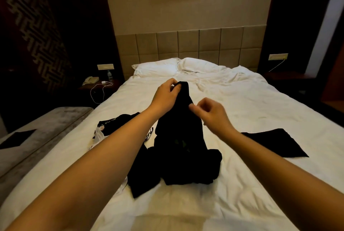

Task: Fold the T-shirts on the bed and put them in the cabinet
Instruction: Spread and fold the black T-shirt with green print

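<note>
White bed (242, 111): both hands, left (165, 97) & right (212, 113), pinch crumpled black T-shirt (178, 147).

A hotel-style bedroom; a white-sheeted bed (232, 100) with two pillows (175, 67) against a padded headboard (189, 44); a telephone (90, 80) beside the bed's left.

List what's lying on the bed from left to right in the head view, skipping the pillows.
White garment → black printed T-shirt → black T-shirt gripped by the left hand and right hand → folded black T-shirt.
</note>
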Demonstrator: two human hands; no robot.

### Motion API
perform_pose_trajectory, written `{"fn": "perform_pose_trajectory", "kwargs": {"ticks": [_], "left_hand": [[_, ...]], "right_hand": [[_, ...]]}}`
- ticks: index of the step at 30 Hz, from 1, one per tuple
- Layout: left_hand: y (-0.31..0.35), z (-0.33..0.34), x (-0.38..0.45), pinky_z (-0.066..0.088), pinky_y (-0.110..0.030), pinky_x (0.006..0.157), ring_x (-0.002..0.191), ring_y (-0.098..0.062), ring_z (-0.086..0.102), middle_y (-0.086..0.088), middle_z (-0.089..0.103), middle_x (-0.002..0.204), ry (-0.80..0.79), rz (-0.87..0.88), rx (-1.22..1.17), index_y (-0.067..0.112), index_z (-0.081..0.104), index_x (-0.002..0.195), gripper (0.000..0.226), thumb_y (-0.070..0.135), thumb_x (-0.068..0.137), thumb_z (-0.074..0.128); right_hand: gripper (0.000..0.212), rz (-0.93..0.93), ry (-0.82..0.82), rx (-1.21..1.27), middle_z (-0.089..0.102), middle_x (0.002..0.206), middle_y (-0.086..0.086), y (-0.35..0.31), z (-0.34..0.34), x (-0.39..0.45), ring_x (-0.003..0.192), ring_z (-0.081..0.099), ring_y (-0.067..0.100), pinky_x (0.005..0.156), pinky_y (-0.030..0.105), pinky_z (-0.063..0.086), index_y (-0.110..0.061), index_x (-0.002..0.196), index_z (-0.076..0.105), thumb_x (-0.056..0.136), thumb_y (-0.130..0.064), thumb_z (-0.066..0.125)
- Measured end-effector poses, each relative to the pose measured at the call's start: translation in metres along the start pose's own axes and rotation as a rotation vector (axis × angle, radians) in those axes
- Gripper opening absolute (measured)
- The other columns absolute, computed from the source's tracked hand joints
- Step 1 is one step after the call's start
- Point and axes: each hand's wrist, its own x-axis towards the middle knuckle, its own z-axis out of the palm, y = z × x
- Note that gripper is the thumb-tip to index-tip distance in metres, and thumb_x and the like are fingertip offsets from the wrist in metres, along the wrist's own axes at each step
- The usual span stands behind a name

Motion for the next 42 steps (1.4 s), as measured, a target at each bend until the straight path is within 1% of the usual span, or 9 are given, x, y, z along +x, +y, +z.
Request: {"fn": "perform_pose_trajectory", "kwargs": {"ticks": [4,6,10,13,19,23,28,36,42], "left_hand": [[-0.001,-0.004,0.002,0.039,-0.032,0.061,0.066,-0.02,0.055,-0.005,0.064,0.082,0.028,-0.033,-0.058,0.02,0.057,0.086,0.022,0.032,0.102,0.05],[-0.005,-0.003,0.002,0.039,-0.033,0.061,0.067,-0.021,0.056,-0.006,0.065,0.083,0.015,-0.049,-0.049,0.02,0.057,0.086,0.022,0.033,0.102,0.051],[-0.022,-0.011,0.004,0.039,-0.033,0.062,0.071,-0.022,0.057,-0.007,0.065,0.086,-0.032,-0.13,0.057,0.016,0.058,0.091,0.023,0.034,0.102,0.051],[-0.046,-0.029,0.005,0.039,-0.034,0.067,0.08,-0.026,0.057,-0.011,0.062,0.097,-0.096,-0.281,0.128,0.011,0.059,0.098,0.024,0.032,0.104,0.049],[-0.061,-0.019,-0.012,0.047,-0.045,0.093,0.095,-0.027,0.059,-0.009,0.067,0.111,-0.332,-0.327,-0.067,0.018,0.067,0.104,0.027,0.0,0.098,0.047],[-0.038,0.007,-0.028,0.044,-0.03,0.094,0.104,-0.018,0.064,-0.004,0.071,0.108,-0.608,-0.279,-0.063,0.015,0.075,0.103,0.018,0.027,0.095,0.065],[-0.037,0.005,-0.026,0.039,-0.026,0.064,0.06,-0.012,0.055,0.0,0.06,0.066,-0.423,-0.185,-0.038,0.006,0.072,0.088,0.015,0.018,0.094,0.067],[-0.043,-0.018,-0.018,0.053,-0.033,0.08,0.084,-0.014,0.066,0.002,0.071,0.091,-0.38,0.018,0.311,0.015,0.074,0.099,0.012,0.018,0.094,0.064],[-0.043,-0.026,-0.014,0.058,-0.031,0.067,0.079,-0.018,0.066,-0.003,0.067,0.09,-0.19,0.016,0.257,0.02,0.07,0.094,0.009,0.015,0.093,0.062]], "right_hand": [[0.051,0.127,-0.245,-0.13,0.062,0.1,-0.004,0.024,0.024,-0.019,0.086,0.062,0.013,0.075,0.032,0.053,-0.02,0.108,0.058,0.075,-0.053,0.078],[0.033,0.169,-0.253,-0.129,0.065,0.093,0.0,0.037,0.031,-0.019,0.081,0.063,0.016,0.075,0.036,0.052,-0.014,0.104,0.062,0.085,-0.038,0.074],[0.027,0.29,-0.199,0.168,0.062,0.082,0.022,0.047,0.03,-0.01,0.076,0.06,0.026,0.073,0.051,0.048,0.005,0.097,0.063,0.096,-0.021,0.058],[0.018,0.389,-0.223,0.389,0.06,0.078,0.007,0.04,0.016,0.002,0.074,0.055,0.023,0.068,0.037,0.041,-0.009,0.092,0.064,0.101,-0.019,0.053],[0.023,0.362,-0.55,0.106,0.054,0.073,0.004,0.019,-0.006,0.023,0.069,0.051,0.015,0.064,0.026,0.037,-0.007,0.09,0.069,0.098,-0.027,0.06],[0.022,0.341,-0.465,0.0,0.067,0.082,0.011,0.01,-0.002,0.027,0.077,0.06,0.017,0.072,0.029,0.046,-0.009,0.092,0.076,0.093,-0.028,0.066],[0.023,0.29,-0.391,0.046,0.063,0.075,0.007,0.012,-0.008,0.03,0.07,0.058,0.014,0.066,0.026,0.045,-0.007,0.089,0.074,0.092,-0.03,0.069],[0.015,0.138,-0.454,-0.443,0.065,0.084,0.0,0.045,-0.014,0.023,0.076,0.061,0.017,0.062,0.026,0.044,-0.017,0.094,0.067,0.098,-0.027,0.058],[0.012,0.085,-0.476,-0.561,0.068,0.09,0.008,0.056,-0.021,0.022,0.079,0.06,0.024,0.066,0.031,0.044,-0.006,0.097,0.071,0.089,-0.01,0.064]]}}
